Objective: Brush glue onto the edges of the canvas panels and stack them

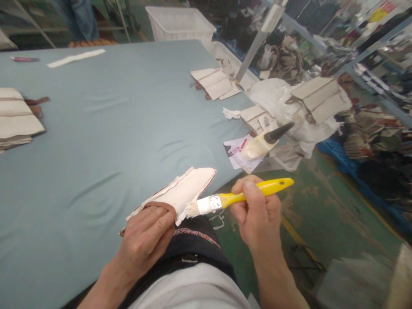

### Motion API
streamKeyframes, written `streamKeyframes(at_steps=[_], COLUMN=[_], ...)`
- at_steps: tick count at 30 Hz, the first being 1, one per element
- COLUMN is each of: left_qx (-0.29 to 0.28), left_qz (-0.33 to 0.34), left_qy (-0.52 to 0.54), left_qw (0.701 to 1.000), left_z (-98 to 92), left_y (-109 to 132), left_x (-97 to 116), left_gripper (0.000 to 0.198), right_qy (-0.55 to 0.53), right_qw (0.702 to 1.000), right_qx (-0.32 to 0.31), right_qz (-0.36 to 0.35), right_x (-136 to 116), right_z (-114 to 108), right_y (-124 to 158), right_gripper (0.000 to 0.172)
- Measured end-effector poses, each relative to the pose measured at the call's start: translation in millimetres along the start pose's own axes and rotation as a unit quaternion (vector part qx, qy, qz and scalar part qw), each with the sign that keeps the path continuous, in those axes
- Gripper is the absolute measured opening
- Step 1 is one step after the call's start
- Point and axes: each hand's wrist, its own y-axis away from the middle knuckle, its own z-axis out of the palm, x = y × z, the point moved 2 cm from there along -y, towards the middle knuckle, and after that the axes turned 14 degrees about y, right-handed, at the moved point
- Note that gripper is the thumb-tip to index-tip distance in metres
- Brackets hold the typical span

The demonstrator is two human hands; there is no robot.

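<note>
My left hand [146, 238] is closed on the near end of a cream fabric piece with brown trim [185, 191], holding it at the table's front edge. My right hand [254, 212] grips the yellow handle of a small paintbrush [238, 196]. The brush's pale bristles touch the fabric piece's lower edge, just right of my left fingers. A glue bottle with a black nozzle [265, 141] lies on its side on printed papers [236, 154], a little beyond my right hand.
The grey-blue table [106, 124] carries stacks of similar cream pieces at the left edge [17, 118] and at the far right [215, 83]. White bags and more pieces [317, 101] pile up beside the table. A white crate [178, 22] stands behind. A person's legs [79, 19] show at the far side.
</note>
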Motion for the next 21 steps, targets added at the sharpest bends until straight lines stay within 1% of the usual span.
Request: streamKeyframes(at_steps=[3,5,7,8,9,10,11,12,13,14,15,16,17,18,19,21], left_qx=[-0.003,0.003,0.028,0.048,0.072,0.099,0.126,0.152,0.172,0.185,0.192,0.192,0.19,0.184,0.179,0.166], left_qz=[-0.003,-0.008,-0.03,-0.06,-0.106,-0.169,-0.243,-0.321,-0.392,-0.449,-0.492,-0.52,-0.538,-0.552,-0.56,-0.569], left_qy=[-0.007,-0.002,0.017,0.031,0.048,0.069,0.099,0.139,0.188,0.242,0.295,0.341,0.378,0.406,0.429,0.467], left_qw=[1.0,1.0,0.999,0.997,0.991,0.978,0.957,0.925,0.884,0.84,0.797,0.759,0.729,0.705,0.686,0.656], left_z=[-0.2,-1.1,-2.7,-3.6,-4.7,-5.8,-7.0,-8.2,-9.2,-10.2,-11.4,-13.0,-15.0,-17.1,-19.1,-21.9], left_y=[3,5,6,6,5,4,3,2,0,-3,-7,-12,-18,-24,-30,-38], left_x=[-2,-2,-1,-1,-2,-3,-6,-8,-11,-13,-14,-14,-13,-11,-9,-4], left_gripper=[0.029,0.03,0.028,0.027,0.024,0.022,0.019,0.017,0.016,0.018,0.023,0.028,0.032,0.034,0.036,0.038], right_qy=[0.023,0.034,0.029,0.023,0.013,0.002,-0.01,-0.025,-0.036,-0.043,-0.043,-0.041,-0.039,-0.039,-0.043,-0.046], right_qw=[0.999,0.999,0.999,0.999,0.998,0.998,0.998,0.997,0.996,0.994,0.991,0.988,0.984,0.979,0.974,0.962], right_qx=[-0.026,-0.005,0.032,0.045,0.054,0.059,0.062,0.064,0.064,0.062,0.056,0.048,0.037,0.023,0.01,-0.016], right_qz=[0.009,0.01,0.004,-0.001,-0.008,-0.016,-0.026,-0.04,-0.059,-0.083,-0.11,-0.14,-0.169,-0.197,-0.222,-0.267], right_x=[8,15,19,19,18,16,13,9,5,1,-3,-6,-8,-10,-11,-13], right_z=[6,3,-5,-10,-13,-16,-17,-17,-17,-16,-15,-14,-14,-13,-14,-15], right_y=[-7,-15,-20,-21,-21,-19,-15,-12,-8,-4,0,3,5,6,6,5], right_gripper=[0.037,0.037,0.036,0.035,0.033,0.032,0.031,0.03,0.03,0.031,0.031,0.03,0.029,0.027,0.024,0.021])
